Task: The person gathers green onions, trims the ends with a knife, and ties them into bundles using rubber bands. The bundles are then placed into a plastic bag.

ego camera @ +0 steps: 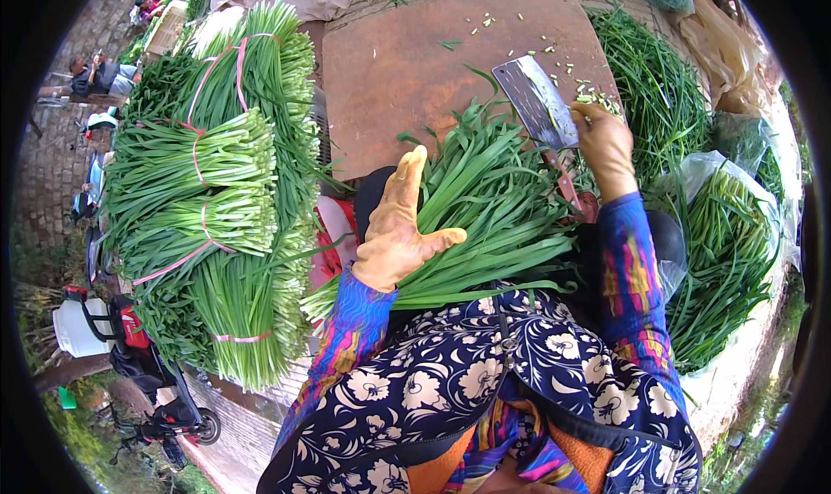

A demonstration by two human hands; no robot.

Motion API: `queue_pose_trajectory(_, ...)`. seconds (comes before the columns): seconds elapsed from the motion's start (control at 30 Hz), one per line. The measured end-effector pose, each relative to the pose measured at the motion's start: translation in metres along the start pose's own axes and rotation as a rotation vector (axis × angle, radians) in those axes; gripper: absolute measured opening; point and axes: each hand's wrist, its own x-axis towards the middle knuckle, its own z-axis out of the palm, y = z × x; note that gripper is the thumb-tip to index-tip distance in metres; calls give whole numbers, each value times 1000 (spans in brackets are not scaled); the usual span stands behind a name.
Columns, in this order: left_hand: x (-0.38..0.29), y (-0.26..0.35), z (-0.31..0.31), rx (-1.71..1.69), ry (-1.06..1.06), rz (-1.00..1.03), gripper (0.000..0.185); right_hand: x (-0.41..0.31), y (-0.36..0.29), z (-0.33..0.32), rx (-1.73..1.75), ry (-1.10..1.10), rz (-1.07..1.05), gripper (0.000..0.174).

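My left hand [404, 228] is raised with its fingers and thumb apart, over the left side of a loose heap of garlic chives [493, 202] lying on my lap, cut ends to the lower left. My right hand [604, 140] is at the right end of a cleaver's blade [537, 101], by the board's right edge; its fingers are bent, and whether they grip the blade or only touch it I cannot tell. The cleaver's wooden handle [566, 185] points down toward my lap. Short trimmed stem pieces [596, 98] lie on the wooden board [402, 65] beside my right hand.
Banded chive bundles [221, 189] are stacked at the left. More loose chives [643, 78] lie to the right, with others in a clear plastic bag [730, 202]. A person [104, 75] sits farther off at the upper left. A motorbike [169, 396] stands at the lower left.
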Motion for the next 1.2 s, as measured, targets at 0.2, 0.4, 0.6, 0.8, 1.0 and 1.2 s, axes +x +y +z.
queue_pose_trajectory(0.2, 7, 0, -3, -26, 30, -327, 93, -45, -36, -33, 405, 37, -524, 29)
queue_pose_trajectory(0.4, 5, -9, -5, -241, 144, -347, 84, -111, -90, -4, 135, -363, -658, 35)
queue_pose_trajectory(0.6, 0, -24, -6, -142, 290, -271, 82, -122, -24, -7, -119, -716, -400, 35)
queue_pose_trajectory(0.8, -1, -16, -8, -228, 243, -366, 80, -74, -3, -64, -16, -303, -176, 25)
queue_pose_trajectory(1.0, 5, -3, -2, -207, 237, -218, 79, -69, -79, -57, 475, -23, -660, 16)
queue_pose_trajectory(1.2, 0, 6, 1, -381, 218, -264, 76, -86, -102, -9, 176, -75, -626, 23)
